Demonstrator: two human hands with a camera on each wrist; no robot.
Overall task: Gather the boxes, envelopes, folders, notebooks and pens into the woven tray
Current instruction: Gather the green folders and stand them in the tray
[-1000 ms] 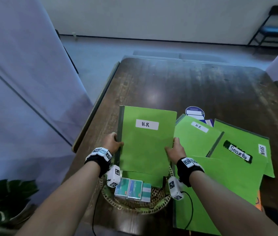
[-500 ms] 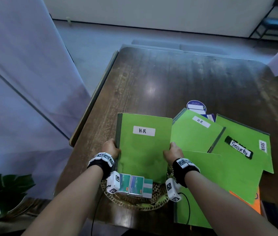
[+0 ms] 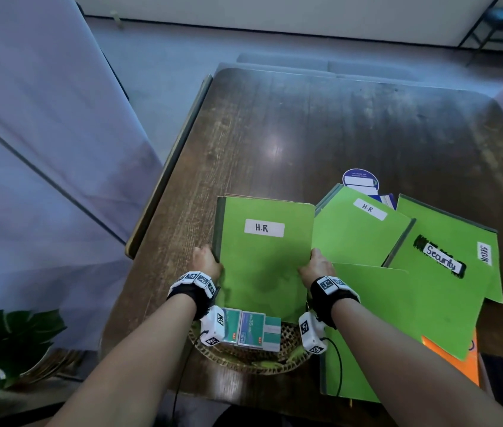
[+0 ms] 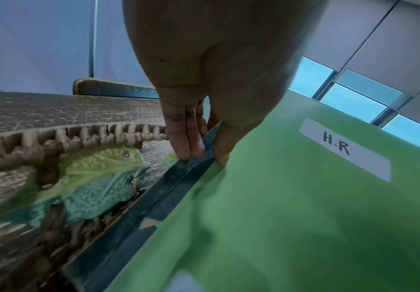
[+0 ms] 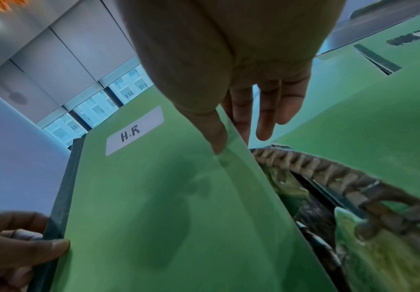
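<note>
A green folder labelled "H.R" [image 3: 264,257] [image 4: 291,207] [image 5: 153,197] lies tilted, its near end in the woven tray [image 3: 244,360] [image 4: 53,138] [image 5: 328,177] at the table's near edge. My left hand [image 3: 205,261] [image 4: 201,156] pinches its dark spine, thumb on top. My right hand [image 3: 316,266] [image 5: 231,142] pinches its right edge. Small green-and-white boxes [image 3: 250,332] sit in the tray in front of the folder. To the right lie another "H.R" folder [image 3: 358,232], a "Security" folder [image 3: 447,257] and a plain green folder [image 3: 398,318].
A blue round-topped card [image 3: 360,180] peeks out behind the folders and an orange sheet [image 3: 459,362] under them. A potted plant [image 3: 6,343] stands low at the left. Curtains hang on both sides. The dark wooden table [image 3: 321,127] stretches away.
Both hands have brought the "H.R" folder down and toward me, so its near end has sunk deeper into the tray behind the boxes.
</note>
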